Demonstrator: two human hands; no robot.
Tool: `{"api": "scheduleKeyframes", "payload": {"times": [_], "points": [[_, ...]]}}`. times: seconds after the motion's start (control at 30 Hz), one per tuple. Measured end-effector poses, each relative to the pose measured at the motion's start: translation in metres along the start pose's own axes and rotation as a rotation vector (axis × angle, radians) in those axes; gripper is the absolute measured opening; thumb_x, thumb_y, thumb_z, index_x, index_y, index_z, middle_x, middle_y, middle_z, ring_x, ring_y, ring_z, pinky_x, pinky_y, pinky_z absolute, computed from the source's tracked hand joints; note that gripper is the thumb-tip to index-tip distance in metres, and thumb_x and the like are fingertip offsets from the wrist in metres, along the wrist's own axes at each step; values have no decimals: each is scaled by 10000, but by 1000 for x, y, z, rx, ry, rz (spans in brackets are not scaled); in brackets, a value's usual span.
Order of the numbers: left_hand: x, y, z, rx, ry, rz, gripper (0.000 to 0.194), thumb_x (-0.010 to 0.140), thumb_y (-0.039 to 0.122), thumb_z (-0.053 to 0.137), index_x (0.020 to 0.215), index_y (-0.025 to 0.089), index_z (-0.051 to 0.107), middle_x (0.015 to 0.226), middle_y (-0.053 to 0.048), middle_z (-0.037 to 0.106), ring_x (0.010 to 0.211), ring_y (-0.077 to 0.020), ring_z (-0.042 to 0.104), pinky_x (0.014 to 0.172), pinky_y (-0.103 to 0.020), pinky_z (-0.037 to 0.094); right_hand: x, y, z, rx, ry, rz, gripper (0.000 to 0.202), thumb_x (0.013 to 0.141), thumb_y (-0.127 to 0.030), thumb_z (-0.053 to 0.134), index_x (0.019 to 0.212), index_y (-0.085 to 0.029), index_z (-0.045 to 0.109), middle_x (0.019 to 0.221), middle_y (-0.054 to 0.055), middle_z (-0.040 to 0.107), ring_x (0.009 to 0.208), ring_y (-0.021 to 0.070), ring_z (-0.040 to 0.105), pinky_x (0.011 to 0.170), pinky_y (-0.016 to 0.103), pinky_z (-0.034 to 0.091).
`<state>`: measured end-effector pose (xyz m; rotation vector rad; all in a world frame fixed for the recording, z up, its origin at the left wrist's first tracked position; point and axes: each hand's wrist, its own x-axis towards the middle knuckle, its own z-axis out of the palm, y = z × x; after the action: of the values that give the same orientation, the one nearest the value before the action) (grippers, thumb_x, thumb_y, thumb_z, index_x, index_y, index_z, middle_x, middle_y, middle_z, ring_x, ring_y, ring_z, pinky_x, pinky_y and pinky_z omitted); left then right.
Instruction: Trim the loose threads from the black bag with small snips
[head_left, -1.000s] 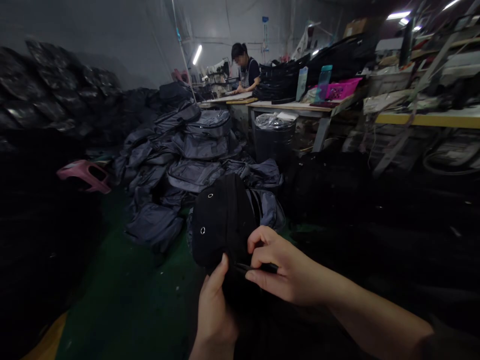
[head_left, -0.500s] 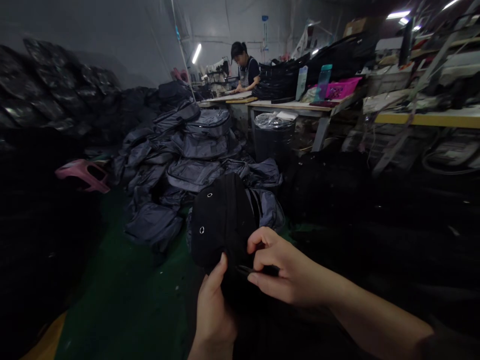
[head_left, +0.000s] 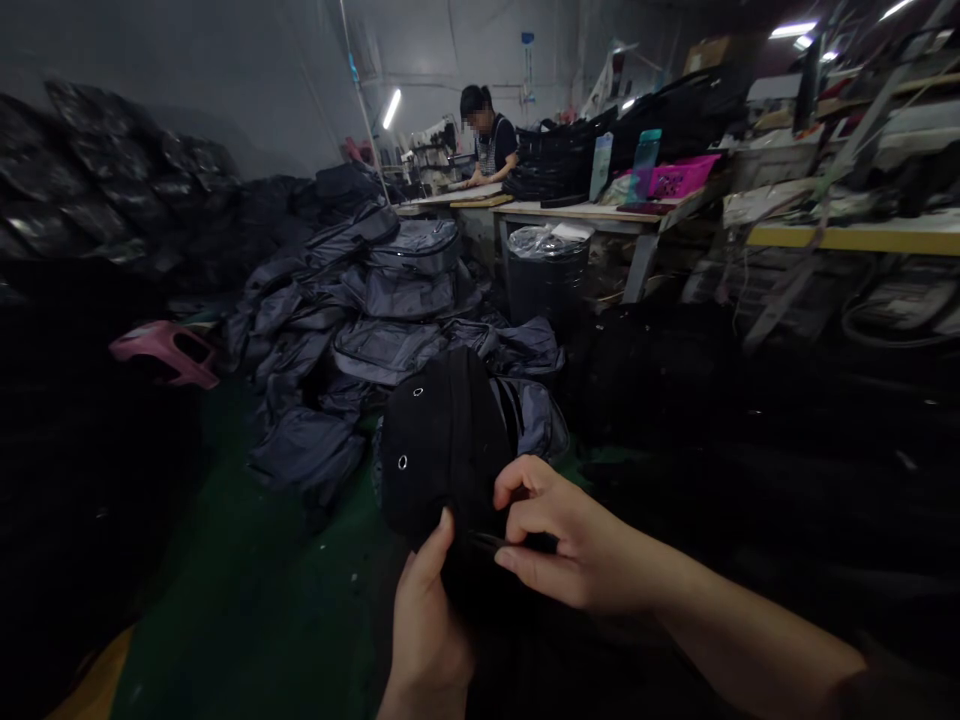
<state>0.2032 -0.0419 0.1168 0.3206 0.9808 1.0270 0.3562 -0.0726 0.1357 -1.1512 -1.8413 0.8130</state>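
Note:
A black fabric bag with two shiny metal eyelets on its left side and a seam down its middle is in front of me. My left hand grips its near edge, thumb on top and the other fingers hidden beneath the cloth. Close by on the right, my right hand is closed in a pinch at the bag's near side. A thin dark strip runs from the bag to those fingertips; it is too dark to tell its kind.
Grey bags lie heaped on the green floor beyond. A pink plastic stool lies to the left. Behind stand a lined black bin and a worktable, where another person works. Dark bundles fill the right side.

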Motion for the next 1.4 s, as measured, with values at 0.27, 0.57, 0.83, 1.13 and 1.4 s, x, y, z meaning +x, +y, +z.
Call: {"api": "scheduleKeyframes", "payload": {"times": [0.27,0.57,0.83,1.13,1.4], "points": [[2,-2,-1,-7,31,-18,405,775,240,633,1163,126,620,1089,-124,683,971,-269,652,819,-359,556,-1,0,-1,-7,2,-23,145,784,-156,633,690,-158,523,1043,53,464,872,131,490,757,270,445],[0,-3,3,-26,38,21,410,799,210,598,1206,154,594,1131,-104,670,1055,-261,617,873,-354,538,-2,1,-2,-18,12,-54,128,793,-165,639,707,-152,545,1041,58,464,883,128,485,763,260,441],[1,-5,3,0,62,64,361,788,197,614,1142,129,630,1066,-103,695,1062,-260,614,865,-338,544,-3,5,-2,-71,-11,-122,76,819,-215,640,771,-157,630,1064,70,456,977,155,471,851,286,441],[2,-7,1,-11,17,46,388,786,232,626,1165,150,622,1124,-108,672,1079,-266,604,871,-352,540,-9,13,4,-20,63,-92,122,785,-175,646,715,-159,547,1077,61,466,936,142,492,798,272,452],[-1,-6,4,1,32,35,370,786,243,623,1136,123,638,1113,-123,673,1030,-272,627,860,-366,543,-10,11,3,-23,61,-101,120,778,-167,642,714,-161,541,1085,58,453,962,145,489,840,284,440]]}}
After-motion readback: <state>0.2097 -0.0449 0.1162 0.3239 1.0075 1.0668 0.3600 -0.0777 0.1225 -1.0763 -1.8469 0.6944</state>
